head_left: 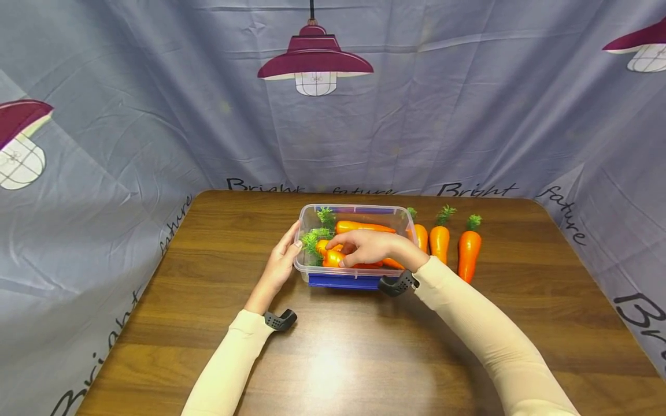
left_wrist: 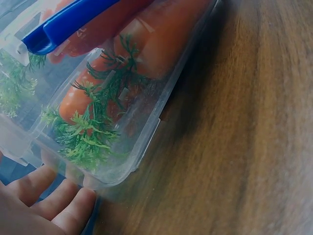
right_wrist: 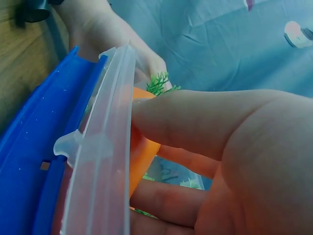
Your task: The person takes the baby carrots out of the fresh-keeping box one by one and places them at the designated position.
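Note:
A clear plastic box (head_left: pixel 411 216) with blue side clips holds several orange carrots with green tops. My right hand (head_left: pixel 366 245) reaches over the near rim into it and grips a carrot (head_left: pixel 333 258) near its leafy end. In the right wrist view the thumb (right_wrist: pixel 181 117) lies on one side of that carrot (right_wrist: pixel 142 164), with fingers on the other. My left hand (head_left: pixel 281 260) rests against the box's left end, its fairly straight fingers (left_wrist: pixel 58 200) touching the outer wall. Another carrot (head_left: pixel 364 226) lies along the far side inside.
Right of the box, more carrots lie on the wooden table (head_left: pixel 322 341): one partly behind the box's end, one in the middle (head_left: pixel 439 240), one farther right (head_left: pixel 469 254). A blue clip (head_left: pixel 343 281) hangs on the near side. Grey printed curtains surround the table.

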Demonstrator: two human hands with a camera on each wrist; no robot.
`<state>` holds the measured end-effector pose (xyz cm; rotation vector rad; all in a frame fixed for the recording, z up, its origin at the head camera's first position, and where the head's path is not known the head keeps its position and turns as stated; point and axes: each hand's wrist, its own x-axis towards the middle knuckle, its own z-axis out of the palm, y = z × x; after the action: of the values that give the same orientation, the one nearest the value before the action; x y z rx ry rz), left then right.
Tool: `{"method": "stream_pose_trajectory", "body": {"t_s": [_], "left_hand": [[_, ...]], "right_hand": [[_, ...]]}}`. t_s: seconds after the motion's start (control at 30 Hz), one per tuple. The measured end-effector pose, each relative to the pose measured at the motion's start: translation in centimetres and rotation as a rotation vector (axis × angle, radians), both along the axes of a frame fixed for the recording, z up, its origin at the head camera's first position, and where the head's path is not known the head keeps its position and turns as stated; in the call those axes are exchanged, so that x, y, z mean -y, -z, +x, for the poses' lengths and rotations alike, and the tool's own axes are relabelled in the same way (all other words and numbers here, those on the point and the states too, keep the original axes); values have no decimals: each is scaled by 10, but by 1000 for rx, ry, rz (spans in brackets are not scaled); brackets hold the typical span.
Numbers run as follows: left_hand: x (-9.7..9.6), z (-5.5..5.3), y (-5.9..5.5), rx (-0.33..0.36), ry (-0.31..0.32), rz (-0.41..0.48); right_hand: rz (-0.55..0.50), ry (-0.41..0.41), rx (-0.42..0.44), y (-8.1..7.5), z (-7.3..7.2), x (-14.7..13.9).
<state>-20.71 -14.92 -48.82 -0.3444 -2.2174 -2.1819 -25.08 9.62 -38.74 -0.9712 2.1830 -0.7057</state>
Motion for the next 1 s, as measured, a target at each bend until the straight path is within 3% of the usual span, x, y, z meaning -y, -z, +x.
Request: {"method": "stream_pose_trajectory", "body": {"t_s": [0.53,0.73,1.0], "left_hand": [[-1,0,-1,-4,-8,-16],[0,-1,0,-2,-1,-7],[-1,0,0,6,1,-8]], "right_hand": [[-150,56,112,2,-4,-9],[-214,73,67,0,-4,-10],[-277,172,35,2,-6,-12]]}}
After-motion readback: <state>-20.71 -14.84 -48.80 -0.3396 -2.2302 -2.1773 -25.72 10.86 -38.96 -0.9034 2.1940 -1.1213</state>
